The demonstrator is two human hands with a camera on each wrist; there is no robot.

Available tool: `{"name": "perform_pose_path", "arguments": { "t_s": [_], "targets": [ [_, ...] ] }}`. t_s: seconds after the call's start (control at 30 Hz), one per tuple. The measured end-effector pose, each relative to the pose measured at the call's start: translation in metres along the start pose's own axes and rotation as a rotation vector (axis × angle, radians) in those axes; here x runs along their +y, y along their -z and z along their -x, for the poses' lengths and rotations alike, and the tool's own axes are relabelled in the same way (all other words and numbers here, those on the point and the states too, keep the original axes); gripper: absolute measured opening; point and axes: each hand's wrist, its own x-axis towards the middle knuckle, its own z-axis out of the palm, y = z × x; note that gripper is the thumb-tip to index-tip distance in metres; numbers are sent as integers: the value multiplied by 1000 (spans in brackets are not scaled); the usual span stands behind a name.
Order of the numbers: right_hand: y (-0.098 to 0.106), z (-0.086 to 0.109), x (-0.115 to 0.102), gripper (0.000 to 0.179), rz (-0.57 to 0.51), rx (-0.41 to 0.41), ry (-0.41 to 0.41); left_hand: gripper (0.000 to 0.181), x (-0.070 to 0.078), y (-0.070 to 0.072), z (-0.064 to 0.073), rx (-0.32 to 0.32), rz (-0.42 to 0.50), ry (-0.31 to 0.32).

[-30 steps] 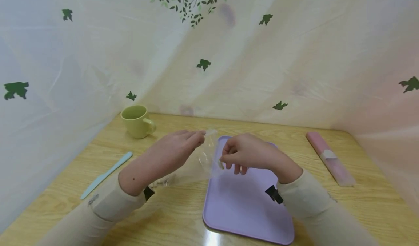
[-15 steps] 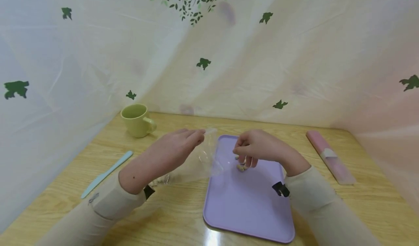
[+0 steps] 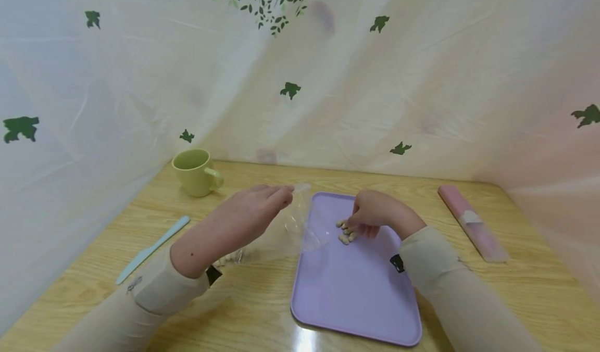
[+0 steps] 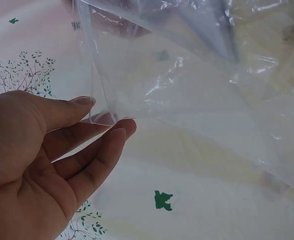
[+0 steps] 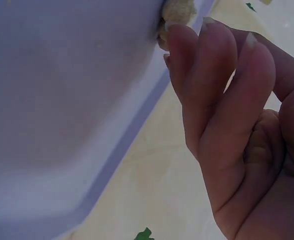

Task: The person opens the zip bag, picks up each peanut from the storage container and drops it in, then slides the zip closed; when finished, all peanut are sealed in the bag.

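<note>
My left hand (image 3: 244, 214) pinches the upper edge of a clear plastic bag (image 4: 196, 100) between thumb and fingers, as the left wrist view shows. Low in the bag, partly behind the left wrist, lie several pale peanuts (image 3: 227, 259). The bag's open end overlaps the left edge of a purple tray (image 3: 351, 289). On the upper part of that tray is a small group of peanuts (image 3: 344, 239). My right hand (image 3: 377, 211) reaches down over them with its fingers curled, the fingertips at a peanut (image 5: 179, 12) in the right wrist view.
A green mug (image 3: 194, 172) stands at the back left. In front of it lies a light blue knife-shaped spreader (image 3: 152, 250). A pink case (image 3: 471, 222) rests on the wooden table (image 3: 253, 310) right of the tray. A leaf-printed white curtain (image 3: 328, 117) surrounds the table.
My right hand has moved from the bag's open end rightward over the tray, then lowered to the peanuts there, which now show more fully. The left hand and bag have stayed in place.
</note>
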Motion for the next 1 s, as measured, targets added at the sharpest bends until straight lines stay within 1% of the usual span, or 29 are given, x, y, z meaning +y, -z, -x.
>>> {"name": "perform_pose_path", "arguments": {
  "t_s": [0.13, 0.27, 0.4, 0.7, 1.0],
  "targets": [
    [-3, -4, 3, 27, 19, -18, -12, 30, 0, 0, 0, 7, -3, -11],
    [-5, -6, 3, 31, 21, -20, -12, 32, 1, 0, 1, -4, -1, -7],
    [-7, -7, 3, 29, 6, -21, -10, 33, 2, 0, 1, -20, 5, 4],
    [-9, -7, 2, 27, -9, -20, -2, 30, 2, -1, 1, -25, 3, 13],
    [-8, -4, 3, 28, -15, -6, -1, 28, 2, -2, 1, 3, -8, -3]
  ]
}}
